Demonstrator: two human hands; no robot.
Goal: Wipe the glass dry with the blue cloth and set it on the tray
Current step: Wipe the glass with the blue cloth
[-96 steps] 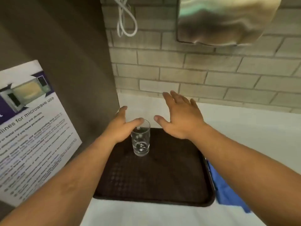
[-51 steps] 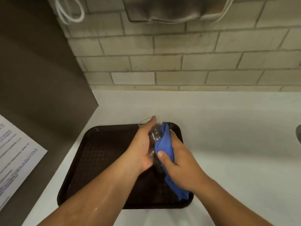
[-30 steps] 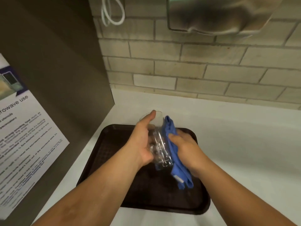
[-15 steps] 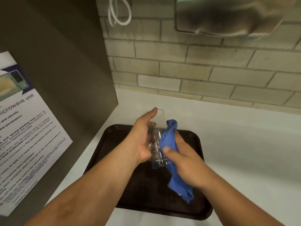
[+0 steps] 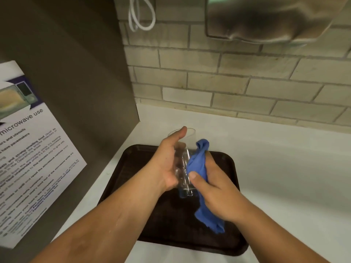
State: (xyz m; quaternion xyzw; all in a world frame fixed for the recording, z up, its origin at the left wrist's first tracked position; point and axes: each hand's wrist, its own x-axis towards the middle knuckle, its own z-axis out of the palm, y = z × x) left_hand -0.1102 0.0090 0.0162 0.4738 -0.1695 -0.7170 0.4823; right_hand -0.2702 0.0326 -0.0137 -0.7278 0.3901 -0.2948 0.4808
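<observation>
A clear drinking glass (image 5: 183,164) is held tilted in the air above the dark brown tray (image 5: 136,168), its rim pointing away from me. My left hand (image 5: 167,162) grips its left side, thumb up near the rim. My right hand (image 5: 214,188) presses the blue cloth (image 5: 197,164) against the glass's right side. One end of the cloth bunches up above my fingers and the other end hangs down below my palm over the tray.
The tray lies on a white counter (image 5: 284,177) against a brick wall (image 5: 228,82). A brown side panel (image 5: 76,82) with a microwave notice (image 5: 28,149) stands at the left. A metal dispenser (image 5: 266,19) and a white cable loop (image 5: 140,16) hang above.
The glass was standing on the tray with both hands around it; it is now lifted, and my right hand has been rubbing the cloth up and down its side.
</observation>
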